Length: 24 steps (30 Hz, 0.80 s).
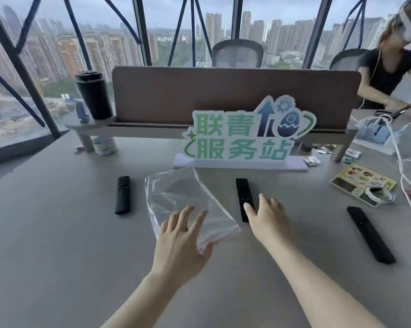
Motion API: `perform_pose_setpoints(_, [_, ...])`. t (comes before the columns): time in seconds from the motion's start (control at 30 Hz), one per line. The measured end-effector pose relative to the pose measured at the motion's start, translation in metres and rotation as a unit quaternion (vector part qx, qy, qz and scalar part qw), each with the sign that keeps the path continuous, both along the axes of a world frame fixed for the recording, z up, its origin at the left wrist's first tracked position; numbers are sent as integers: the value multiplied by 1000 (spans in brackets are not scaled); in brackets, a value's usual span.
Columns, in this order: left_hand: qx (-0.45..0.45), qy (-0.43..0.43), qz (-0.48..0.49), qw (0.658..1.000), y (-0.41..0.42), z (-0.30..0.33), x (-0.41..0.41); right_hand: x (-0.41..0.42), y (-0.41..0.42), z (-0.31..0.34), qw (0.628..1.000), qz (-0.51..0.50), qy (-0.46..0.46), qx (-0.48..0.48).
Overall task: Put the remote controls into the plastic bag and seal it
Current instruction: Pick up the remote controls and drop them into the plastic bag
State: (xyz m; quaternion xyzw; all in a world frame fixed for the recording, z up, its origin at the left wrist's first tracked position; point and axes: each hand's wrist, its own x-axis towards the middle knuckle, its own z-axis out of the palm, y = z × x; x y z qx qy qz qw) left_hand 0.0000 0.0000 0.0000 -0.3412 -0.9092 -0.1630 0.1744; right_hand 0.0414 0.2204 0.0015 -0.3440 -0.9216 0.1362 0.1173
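A clear plastic bag (183, 197) lies flat in the middle of the grey table (57, 233). Three black remote controls lie around it: a short one (122, 194) to its left, a middle one (243, 192) just right of it, and a long one (370, 234) far right. My left hand (180, 242) hovers with fingers spread over the bag's near corner, holding nothing. My right hand (268, 218) is open, its fingers over the near end of the middle remote, which they partly hide.
A green-lettered sign (244, 136) on a white base stands behind the bag. A desk divider (223, 95) and a black tumbler (93, 94) sit on a raised shelf. At right lie white cords (405, 183), a printed card with tape (365, 183), and another person (389, 74) is working.
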Motion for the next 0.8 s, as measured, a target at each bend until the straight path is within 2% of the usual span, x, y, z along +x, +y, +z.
perform_pose_setpoints(0.13, [-7,46,-15,999,-12,-19,-4,-7,-5,-10,998,-54,-34,-17])
perform_pose_setpoints(0.27, [-49,31,10,998,-23,-19,-3,-2,-17,-13,996,-43,-65,-43])
perform_pose_setpoints(0.33, [-37,18,17,999,-28,-12,-2,8,-16,-7,992,-38,-60,-103])
perform_pose_setpoints(0.4, [-5,-3,4,1000,-30,-2,2,28,-16,4,980,-30,3,-195])
perform_pose_setpoints(0.43, [15,-13,-6,1000,-29,4,4,41,-17,12,961,-35,63,-265])
perform_pose_setpoints(0.5, [41,-37,-17,998,-22,15,8,74,-16,36,900,-29,166,-401])
perform_pose_setpoints(0.57, [69,-56,-20,996,-10,27,12,112,-17,67,864,20,199,-463])
perform_pose_setpoints(0.63, [91,-62,-25,994,4,38,20,148,-16,93,860,62,183,-472])
perform_pose_setpoints(0.8, [145,-84,-49,985,30,55,53,183,-24,105,893,82,48,-439])
